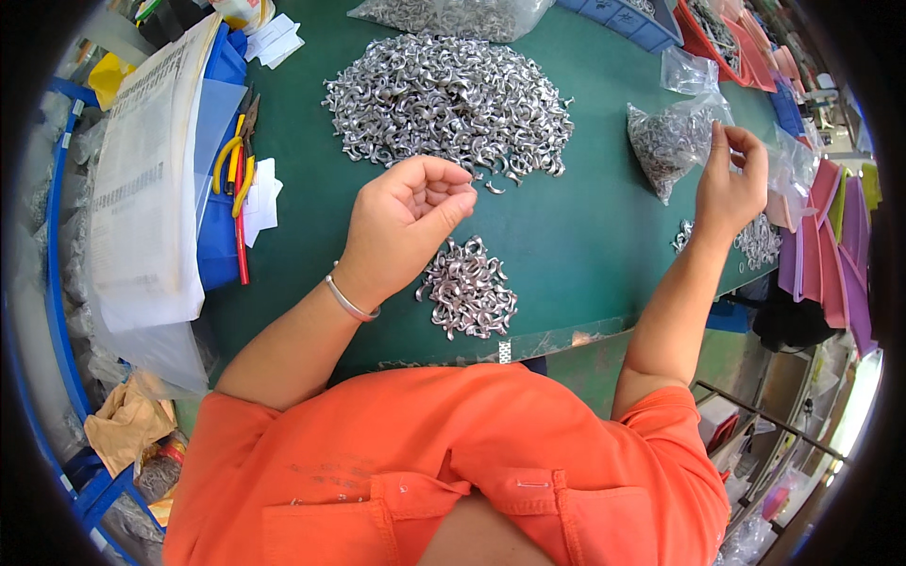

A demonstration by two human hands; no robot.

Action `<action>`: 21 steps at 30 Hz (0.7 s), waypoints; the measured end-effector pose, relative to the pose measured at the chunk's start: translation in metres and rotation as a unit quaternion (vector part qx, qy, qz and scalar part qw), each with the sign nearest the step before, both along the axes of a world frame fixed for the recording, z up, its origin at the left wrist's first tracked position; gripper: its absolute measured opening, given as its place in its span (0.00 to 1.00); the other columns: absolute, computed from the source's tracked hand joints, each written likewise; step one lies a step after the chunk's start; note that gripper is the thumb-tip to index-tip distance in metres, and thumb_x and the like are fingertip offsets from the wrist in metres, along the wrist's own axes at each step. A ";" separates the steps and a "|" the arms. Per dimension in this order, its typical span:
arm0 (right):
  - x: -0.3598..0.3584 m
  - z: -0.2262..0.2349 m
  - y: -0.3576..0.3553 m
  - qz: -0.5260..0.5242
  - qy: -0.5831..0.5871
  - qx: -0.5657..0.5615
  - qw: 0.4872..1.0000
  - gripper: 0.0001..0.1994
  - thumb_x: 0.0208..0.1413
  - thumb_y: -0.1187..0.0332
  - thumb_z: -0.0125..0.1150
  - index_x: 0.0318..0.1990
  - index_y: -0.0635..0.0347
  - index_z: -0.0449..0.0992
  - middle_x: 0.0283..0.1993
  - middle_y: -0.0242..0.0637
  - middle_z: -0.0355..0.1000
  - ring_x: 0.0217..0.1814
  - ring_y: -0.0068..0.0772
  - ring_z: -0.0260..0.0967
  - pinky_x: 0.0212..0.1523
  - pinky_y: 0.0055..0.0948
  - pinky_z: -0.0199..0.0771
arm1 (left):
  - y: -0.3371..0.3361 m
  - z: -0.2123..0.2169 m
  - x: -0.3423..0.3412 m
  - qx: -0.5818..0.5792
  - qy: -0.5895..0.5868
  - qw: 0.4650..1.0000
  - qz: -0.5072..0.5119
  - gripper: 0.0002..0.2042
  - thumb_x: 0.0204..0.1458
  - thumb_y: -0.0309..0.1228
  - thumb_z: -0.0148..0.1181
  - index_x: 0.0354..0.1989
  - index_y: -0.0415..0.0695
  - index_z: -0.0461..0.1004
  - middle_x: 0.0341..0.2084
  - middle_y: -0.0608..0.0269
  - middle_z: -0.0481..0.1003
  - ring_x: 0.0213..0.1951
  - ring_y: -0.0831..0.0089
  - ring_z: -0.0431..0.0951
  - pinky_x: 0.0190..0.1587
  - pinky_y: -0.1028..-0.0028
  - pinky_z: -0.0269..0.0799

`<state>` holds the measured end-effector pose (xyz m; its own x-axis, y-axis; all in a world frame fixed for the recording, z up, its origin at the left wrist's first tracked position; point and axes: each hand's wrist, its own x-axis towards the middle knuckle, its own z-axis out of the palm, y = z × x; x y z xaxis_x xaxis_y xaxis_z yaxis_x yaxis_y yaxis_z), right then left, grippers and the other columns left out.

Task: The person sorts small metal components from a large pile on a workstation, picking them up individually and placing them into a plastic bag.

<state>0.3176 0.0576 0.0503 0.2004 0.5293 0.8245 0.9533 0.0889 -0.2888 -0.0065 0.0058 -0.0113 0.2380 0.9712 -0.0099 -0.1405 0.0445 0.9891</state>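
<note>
A large heap of small curved silvery metal pieces [444,99] lies at the far middle of the green table. My left hand [406,212] is closed in a pinch just in front of it; what sits between thumb and forefinger is too small to name. One loose curved piece [494,189] lies beside those fingertips. Nearer to me is a smaller pile of the same pieces [468,288]. On the right, my right hand [734,184] also pinches, thumb against forefinger, beside a clear bag of small metal parts [662,146]. Whatever it holds cannot be made out.
Pliers with yellow handles [234,170] and a red pen [242,241] lie by a blue bin [219,250] under papers [151,179]. Small metal rings [758,243] lie at the right edge. A blue tray [623,21] and a red basket [722,42] stand at the back right.
</note>
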 end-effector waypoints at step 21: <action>-0.122 -0.066 -0.033 0.311 0.054 -0.298 0.901 0.08 0.42 0.79 0.62 0.27 0.59 0.68 0.27 0.38 0.69 0.32 0.45 0.69 0.31 0.40 0.70 | 0.000 0.000 0.000 -0.040 -0.012 0.999 -0.008 0.08 0.56 0.21 0.57 0.43 0.35 0.73 0.35 0.60 0.78 0.34 0.79 0.79 0.36 0.81 0.75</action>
<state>0.1960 0.0251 -0.0157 -0.2254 0.9094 0.3496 0.7365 0.3939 -0.5499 -0.0067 0.0062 -0.0113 0.2547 0.9636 -0.0807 -0.1628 0.1250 0.9787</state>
